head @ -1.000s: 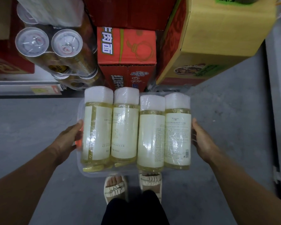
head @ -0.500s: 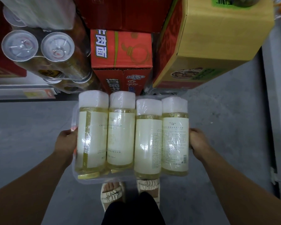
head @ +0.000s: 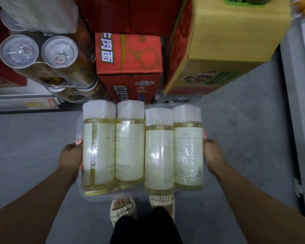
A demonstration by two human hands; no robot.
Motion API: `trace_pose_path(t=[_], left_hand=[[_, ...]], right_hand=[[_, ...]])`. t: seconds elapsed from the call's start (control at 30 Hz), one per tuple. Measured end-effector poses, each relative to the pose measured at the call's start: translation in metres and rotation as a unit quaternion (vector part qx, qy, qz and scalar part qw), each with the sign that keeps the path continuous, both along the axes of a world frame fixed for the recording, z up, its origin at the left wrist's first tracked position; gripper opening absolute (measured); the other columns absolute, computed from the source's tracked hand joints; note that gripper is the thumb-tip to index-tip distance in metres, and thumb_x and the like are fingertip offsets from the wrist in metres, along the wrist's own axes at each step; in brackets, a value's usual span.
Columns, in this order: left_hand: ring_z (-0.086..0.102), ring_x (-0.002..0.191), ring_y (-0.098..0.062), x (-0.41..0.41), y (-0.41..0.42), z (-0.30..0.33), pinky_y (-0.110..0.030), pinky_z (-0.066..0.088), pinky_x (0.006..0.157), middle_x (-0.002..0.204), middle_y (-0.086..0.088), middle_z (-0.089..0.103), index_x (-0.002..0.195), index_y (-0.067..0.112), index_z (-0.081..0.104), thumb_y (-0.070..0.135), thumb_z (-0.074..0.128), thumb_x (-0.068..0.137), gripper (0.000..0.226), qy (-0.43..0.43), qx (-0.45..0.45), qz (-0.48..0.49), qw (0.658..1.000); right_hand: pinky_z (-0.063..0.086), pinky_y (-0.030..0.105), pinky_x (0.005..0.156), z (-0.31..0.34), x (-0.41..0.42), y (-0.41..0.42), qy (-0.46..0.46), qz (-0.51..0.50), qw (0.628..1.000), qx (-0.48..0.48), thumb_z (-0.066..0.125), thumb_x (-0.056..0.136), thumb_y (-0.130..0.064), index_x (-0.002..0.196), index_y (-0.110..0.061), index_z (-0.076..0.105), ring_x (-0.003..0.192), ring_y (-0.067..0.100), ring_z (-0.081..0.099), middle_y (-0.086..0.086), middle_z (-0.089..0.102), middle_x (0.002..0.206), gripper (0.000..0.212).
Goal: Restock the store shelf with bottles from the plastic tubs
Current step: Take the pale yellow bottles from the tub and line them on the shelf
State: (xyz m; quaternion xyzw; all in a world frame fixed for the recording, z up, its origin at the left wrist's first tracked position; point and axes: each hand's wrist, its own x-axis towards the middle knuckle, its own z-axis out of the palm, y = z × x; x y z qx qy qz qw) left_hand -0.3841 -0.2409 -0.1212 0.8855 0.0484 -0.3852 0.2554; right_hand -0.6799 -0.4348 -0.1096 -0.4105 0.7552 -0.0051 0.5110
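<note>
Both forearms reach forward from the lower corners of the frame. The left hand [head: 70, 155] and right hand [head: 212, 153] grip opposite short sides of a clear plastic tub [head: 102, 197], fingers curled over its rim, at the centre. In it lie four bottles [head: 143, 148] side by side, film-wrapped cylinders of pale yellow liquid with white caps and cream labels. Cardboard boxes [head: 128, 64] stand on the grey floor [head: 25, 147] beyond.

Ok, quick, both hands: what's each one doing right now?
Left hand: grips the left side of the clear plastic tub of bottles.
Right hand: grips the tub's right side.
</note>
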Motion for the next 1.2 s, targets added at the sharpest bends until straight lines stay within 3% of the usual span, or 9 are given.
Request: trace_pose_path(t=[0.1, 0.3, 0.43, 0.57, 0.83, 1.0, 1.1, 1.2], left_hand=[[0.049, 0.066, -0.027, 0.000, 0.001, 0.002, -0.029, 0.038, 0.058, 0.076, -0.015, 0.058, 0.087, 0.001, 0.060, 0.024, 0.049, 0.095, 0.027, -0.008, 0.005, 0.009, 1.000], [0.049, 0.062, -0.023, -0.002, -0.003, 0.011, -0.025, 0.038, 0.054, 0.081, -0.017, 0.061, 0.088, -0.003, 0.061, 0.024, 0.052, 0.094, 0.030, -0.007, 0.001, 0.008, 1.000], [0.054, 0.073, -0.029, -0.001, 0.003, 0.014, -0.034, 0.045, 0.071, 0.096, -0.024, 0.066, 0.100, -0.006, 0.064, 0.026, 0.058, 0.089, 0.034, -0.001, 0.000, 0.021, 1.000], [0.057, 0.077, -0.035, -0.004, 0.011, 0.016, -0.042, 0.050, 0.078, 0.093, -0.022, 0.065, 0.103, -0.007, 0.064, 0.024, 0.057, 0.090, 0.034, 0.001, 0.006, 0.027, 1.000], [0.055, 0.072, -0.029, -0.014, 0.040, 0.049, -0.036, 0.045, 0.073, 0.088, -0.022, 0.064, 0.098, -0.006, 0.066, 0.022, 0.056, 0.092, 0.031, 0.015, 0.005, 0.057, 0.998], [0.053, 0.068, -0.025, -0.019, 0.060, 0.093, -0.031, 0.042, 0.071, 0.082, -0.017, 0.062, 0.094, -0.006, 0.065, 0.015, 0.056, 0.092, 0.023, 0.017, -0.001, 0.091, 0.996], [0.047, 0.058, -0.023, -0.024, 0.074, 0.127, -0.029, 0.040, 0.063, 0.067, -0.014, 0.054, 0.082, -0.002, 0.059, 0.011, 0.054, 0.092, 0.017, 0.018, -0.004, 0.108, 0.994], [0.051, 0.057, -0.025, -0.026, 0.093, 0.159, -0.028, 0.041, 0.057, 0.065, -0.012, 0.057, 0.075, -0.002, 0.060, 0.013, 0.056, 0.092, 0.023, 0.036, -0.020, 0.141, 0.989]], right_hand=[[0.041, 0.027, 0.058, 0.000, 0.001, 0.000, 0.004, -0.004, 1.000, -0.009, 0.054, 0.093, -0.037, 0.084, -0.005, 0.064, 0.066, 0.019, 0.057, 0.006, 0.063, 0.073, 0.035], [0.039, 0.025, 0.055, -0.001, 0.000, -0.002, 0.027, 0.007, 1.000, -0.009, 0.053, 0.093, -0.029, 0.083, -0.004, 0.064, 0.065, 0.022, 0.054, 0.007, 0.060, 0.070, 0.029], [0.038, 0.025, 0.053, -0.001, -0.002, -0.002, 0.032, 0.024, 0.999, -0.009, 0.050, 0.093, -0.018, 0.086, -0.001, 0.063, 0.059, 0.018, 0.050, 0.007, 0.058, 0.068, 0.022], [0.039, 0.024, 0.055, 0.004, -0.002, 0.000, 0.032, 0.031, 0.999, -0.015, 0.048, 0.095, -0.026, 0.078, -0.003, 0.061, 0.063, 0.022, 0.052, 0.008, 0.057, 0.067, 0.031], [0.040, 0.025, 0.057, 0.038, 0.002, 0.007, 0.040, 0.069, 0.997, -0.002, 0.053, 0.092, -0.026, 0.086, -0.002, 0.065, 0.067, 0.021, 0.055, 0.010, 0.062, 0.076, 0.028], [0.043, 0.029, 0.071, 0.081, 0.013, 0.014, 0.045, 0.092, 0.995, 0.007, 0.056, 0.090, -0.032, 0.093, -0.001, 0.067, 0.081, 0.025, 0.059, 0.013, 0.067, 0.090, 0.032], [0.050, 0.033, 0.076, 0.110, 0.021, 0.020, 0.048, 0.116, 0.992, 0.004, 0.055, 0.089, -0.034, 0.091, -0.001, 0.068, 0.086, 0.029, 0.064, 0.015, 0.069, 0.089, 0.035], [0.046, 0.029, 0.065, 0.143, 0.030, 0.024, 0.041, 0.152, 0.988, 0.010, 0.054, 0.088, -0.027, 0.088, -0.001, 0.066, 0.078, 0.026, 0.062, 0.014, 0.067, 0.083, 0.029]])
